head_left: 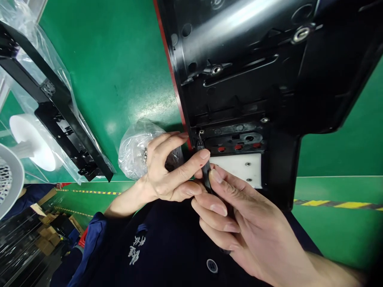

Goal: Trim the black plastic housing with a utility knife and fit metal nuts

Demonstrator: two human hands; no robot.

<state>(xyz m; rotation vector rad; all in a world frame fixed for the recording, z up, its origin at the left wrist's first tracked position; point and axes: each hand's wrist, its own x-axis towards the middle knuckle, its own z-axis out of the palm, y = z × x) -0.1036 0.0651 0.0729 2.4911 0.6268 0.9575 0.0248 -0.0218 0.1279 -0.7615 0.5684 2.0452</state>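
Fingers of my right hand (248, 231) are closed round the lower end of a slim black hand tool (206, 172), thumb pressed along its shaft, so that grip is clamped tight on it. My left hand (167, 171) comes in from the other side and pinches the same tool higher up, index fingertip on top, thumb underneath, the other fingers loosely curved above. The tool stands nearly upright between both hands, its thin metal tip touching a small screw hole (201, 132) at the lower left corner of the black plastic housing (239, 79).

The housing lies on the green table (119, 71), inner side up, with ribs, slots and metal screw bosses showing. Just right of the tool's tip sit a row of red tabs (237, 147) and, below them, a white plate (236, 167) carrying two small screws. Behind my left hand a crumpled clear bag (134, 145) rests on the table, touching my knuckles; I cannot tell what is inside. Further left lie a black frame (56, 107) in plastic wrap and a white fan part (32, 139), well apart from my hands
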